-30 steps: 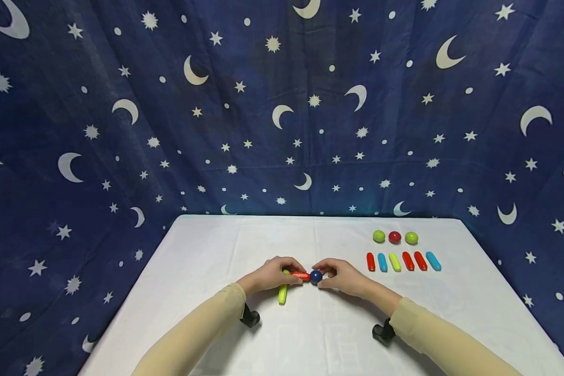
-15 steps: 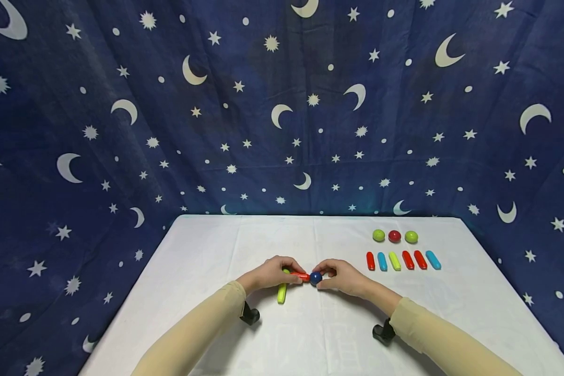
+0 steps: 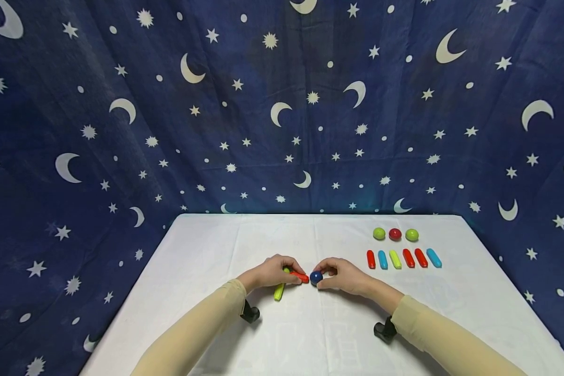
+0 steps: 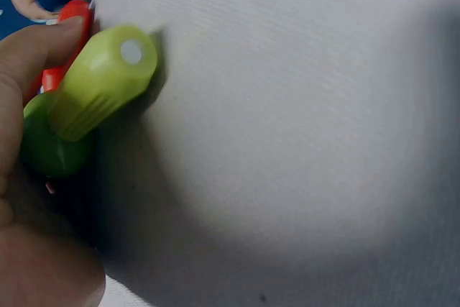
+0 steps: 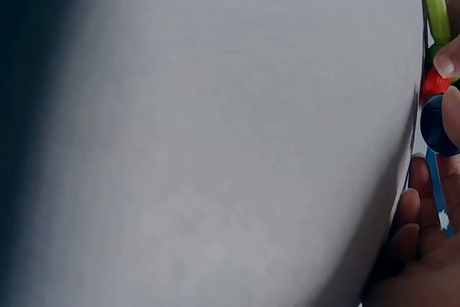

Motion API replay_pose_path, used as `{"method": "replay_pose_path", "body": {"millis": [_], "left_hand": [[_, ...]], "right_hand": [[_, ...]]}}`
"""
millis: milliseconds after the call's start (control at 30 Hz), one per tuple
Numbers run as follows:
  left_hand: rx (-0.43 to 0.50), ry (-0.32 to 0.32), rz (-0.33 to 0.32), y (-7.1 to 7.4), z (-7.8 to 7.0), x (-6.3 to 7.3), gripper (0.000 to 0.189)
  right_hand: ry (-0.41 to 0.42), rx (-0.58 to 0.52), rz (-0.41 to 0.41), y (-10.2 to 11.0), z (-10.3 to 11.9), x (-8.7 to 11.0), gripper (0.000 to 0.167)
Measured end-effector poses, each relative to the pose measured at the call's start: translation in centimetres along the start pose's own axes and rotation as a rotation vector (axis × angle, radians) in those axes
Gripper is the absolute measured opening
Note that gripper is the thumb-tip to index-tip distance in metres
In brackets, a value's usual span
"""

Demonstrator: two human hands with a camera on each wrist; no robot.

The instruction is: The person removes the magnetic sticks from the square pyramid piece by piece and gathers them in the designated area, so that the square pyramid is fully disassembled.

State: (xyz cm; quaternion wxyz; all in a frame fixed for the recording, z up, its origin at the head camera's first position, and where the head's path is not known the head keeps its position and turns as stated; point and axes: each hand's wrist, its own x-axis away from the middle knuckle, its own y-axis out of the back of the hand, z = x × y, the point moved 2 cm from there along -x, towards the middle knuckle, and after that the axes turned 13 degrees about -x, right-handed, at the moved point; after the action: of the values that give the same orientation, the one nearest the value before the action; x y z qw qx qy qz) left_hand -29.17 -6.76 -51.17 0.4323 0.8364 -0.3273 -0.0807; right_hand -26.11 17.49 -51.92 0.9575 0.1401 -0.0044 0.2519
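My left hand pinches a red magnetic rod between thumb and fingers. Joined to the piece is a green ball, mostly hidden by the hand in the head view. From that ball a yellow-green rod sticks out toward me, a pale round tip at its free end in the left wrist view. Thumb and fingers of my right hand pinch a dark blue ball. The red rod's free end is right by the ball's left side, slanting slightly down toward it.
Toward the back right of the white table lie two green balls with a red ball between them. In front is a row of red, blue and yellow-green rods. A dark star-patterned cloth hangs behind.
The red rod has tilted, its free end dropping slightly and parting from the blue ball in the head view. The yellow-green rod's near end has swung a little left. The right hand barely moved.
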Motion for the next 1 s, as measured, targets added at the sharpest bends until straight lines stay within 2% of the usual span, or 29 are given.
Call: {"method": "replay_pose_path", "body": {"millis": [100, 267, 467, 700, 1000], "left_hand": [[-0.031, 0.003, 0.003, 0.1, 0.1, -0.1, 0.013], [-0.028, 0.015, 0.004, 0.3, 0.1, -0.1, 0.013], [-0.019, 0.036, 0.017, 0.1, 0.1, 0.1, 0.015], [-0.011, 0.039, 0.009, 0.1, 0.1, 0.3, 0.016], [-0.028, 0.017, 0.005, 0.1, 0.2, 0.2, 0.016]], "right_hand": [[0.012, -0.023, 0.012, 0.2, 0.1, 0.0, 0.03], [0.004, -0.065, 0.004, 0.6, 0.1, -0.1, 0.033], [-0.057, -0.116, -0.087, 2.4, 0.2, 0.6, 0.041], [-0.028, -0.106, -0.235, 8.0, 1.4, 3.5, 0.05], [-0.08, -0.032, -0.403, 14.6, 1.2, 6.9, 0.067]]}}
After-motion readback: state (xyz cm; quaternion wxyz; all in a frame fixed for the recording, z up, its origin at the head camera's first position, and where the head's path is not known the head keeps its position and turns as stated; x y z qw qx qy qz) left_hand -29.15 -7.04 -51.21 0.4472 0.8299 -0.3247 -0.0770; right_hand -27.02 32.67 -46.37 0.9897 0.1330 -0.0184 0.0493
